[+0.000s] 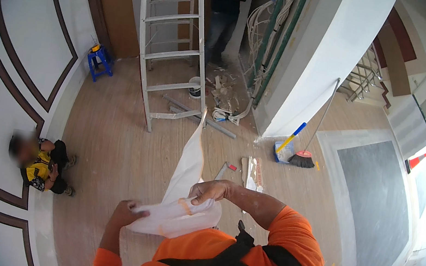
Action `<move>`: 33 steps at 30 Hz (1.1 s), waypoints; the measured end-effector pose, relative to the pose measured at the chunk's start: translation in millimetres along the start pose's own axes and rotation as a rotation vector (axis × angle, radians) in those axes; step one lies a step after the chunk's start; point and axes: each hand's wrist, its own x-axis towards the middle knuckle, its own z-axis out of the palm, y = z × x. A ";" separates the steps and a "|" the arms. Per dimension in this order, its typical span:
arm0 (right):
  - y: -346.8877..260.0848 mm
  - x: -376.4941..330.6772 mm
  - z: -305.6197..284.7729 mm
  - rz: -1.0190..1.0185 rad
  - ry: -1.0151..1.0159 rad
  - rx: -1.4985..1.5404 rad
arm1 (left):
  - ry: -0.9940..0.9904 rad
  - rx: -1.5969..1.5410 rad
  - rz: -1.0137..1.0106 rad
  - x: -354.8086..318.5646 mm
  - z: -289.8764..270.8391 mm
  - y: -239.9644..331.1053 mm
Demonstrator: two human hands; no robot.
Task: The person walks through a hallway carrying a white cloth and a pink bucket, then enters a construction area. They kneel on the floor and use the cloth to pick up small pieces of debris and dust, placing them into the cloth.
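Orange shirt (196,246) with black harness straps (204,264) across it fills the lower edge, worn by the person whose two bare hands work just beyond. Between those hands, in front of the torso, is a white sack-like sheet (167,218) with thin orange edging. The left hand (127,211) pinches its near-left edge, thumb against curled fingers. The right hand (208,192) grips a fold near the middle, its fingers closed over the material.

The handling looks only partway along: both hands have hold, and the part between them is bunched, but a long corner trails forward, pointed and loose, neither folded flat nor fully spread. Whether anything is inside cannot be told.

On the wood-look floor ahead lies a pale broken slab (254,173). Farther off, broken rubble (223,91) lies uncollected beside a white bucket (195,87), behind a metal stepladder (172,55). Right of centre, a broom (302,159) stands beside a blue dustpan (278,152) holding some pale debris, so sweeping seems begun but unfinished. A co-worker (225,8) stands near bundled cables at the top; another person (41,167) sits against the left wall.
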 end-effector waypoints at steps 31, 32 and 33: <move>161.2 -41.1 -79.3 0.502 1.505 -0.792 | -0.127 -1.870 -0.054 82.0 72.8 93.6; 168.7 -38.4 -87.9 0.193 1.628 -0.248 | -0.148 -1.862 -0.055 79.0 77.5 85.0; 164.7 -33.6 -91.7 0.048 1.566 -0.038 | -0.153 -1.854 -0.054 74.0 79.9 72.4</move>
